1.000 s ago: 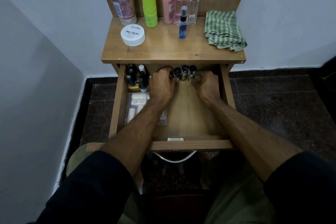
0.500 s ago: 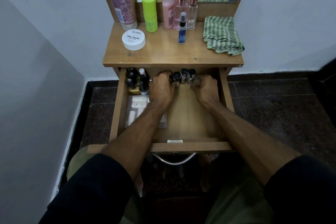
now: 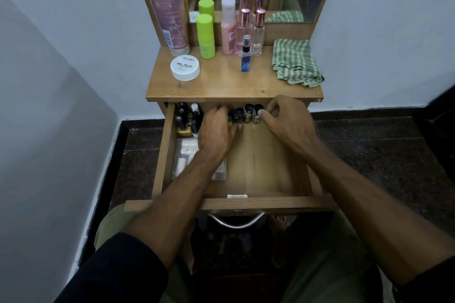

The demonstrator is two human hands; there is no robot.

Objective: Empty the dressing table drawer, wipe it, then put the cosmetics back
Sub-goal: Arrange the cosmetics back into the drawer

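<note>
While both hands work the back of the open drawer (image 3: 162,155), noted: right hand (image 3: 286,122) pinching the rightmost of a short row of small dark-capped bottles (image 3: 247,113) at frame centre; left hand (image 3: 216,131) with fingers loosely curled over the row's left end, grip not resolvable (fingertips hidden). Further cluster of nail-polish bottles (image 3: 186,119) in drawer's upper-left corner; clear packet (image 3: 189,157) lying flat below it. Green checked cloth (image 3: 296,64) unused on tabletop, upper right.

Risks, judged:
- Row standing upright and touching; lifting one likely to topple neighbours.
- Tabletop overhang close above caps; could knock a bottle out of the pinch.
- Tabletop already crowded (jar, tubes, perfume); unloading there could tip tall bottles.
</note>
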